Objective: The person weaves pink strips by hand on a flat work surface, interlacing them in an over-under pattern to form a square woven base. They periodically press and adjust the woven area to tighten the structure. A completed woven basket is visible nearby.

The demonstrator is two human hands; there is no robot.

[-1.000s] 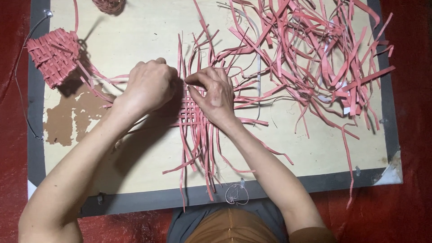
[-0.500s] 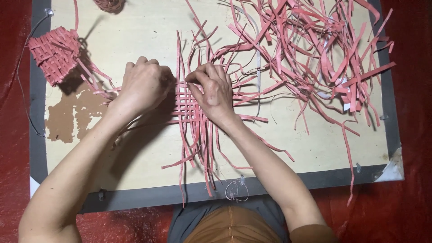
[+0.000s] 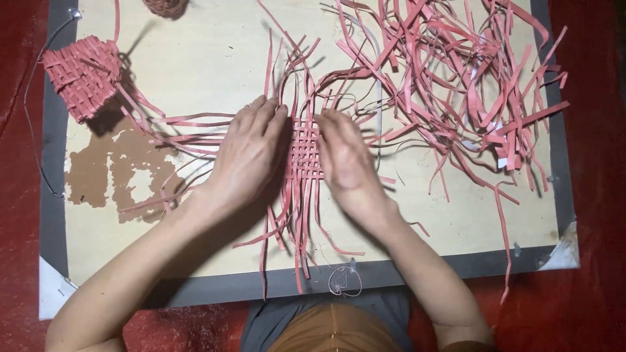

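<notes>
At the far left of your board [image 3: 195, 58], near its corner, lies a finished woven red piece [image 3: 81, 75] with loose tails trailing right toward you; it sits well apart from both hands. Just near of it the board's pale face is worn through in a brown patch [image 3: 111, 173].

Your left hand [image 3: 251, 153] lies flat, palm down, fingers together and stretched toward the far side, gripping nothing. It presses the horizontal strips [image 3: 189, 120] that run out leftward from under it, and its inner edge touches the left side of the small woven mat [image 3: 305, 150].

That mat lies between your two hands, at the middle of the board. Its uncut strips run mostly far-to-near, the long ends [image 3: 293, 228] fanning out toward your lap and past the board's grey near edge [image 3: 215, 287]. Both hands are equally close to it.

Your right hand [image 3: 345, 160] is likewise flat and extended, holding nothing, its inner edge against the mat's right side.

Right of that hand there is some bare board on the near side; farther off, the far right is crowded by a tangled heap of loose red strips [image 3: 469, 78] reaching the board's right edge.
</notes>
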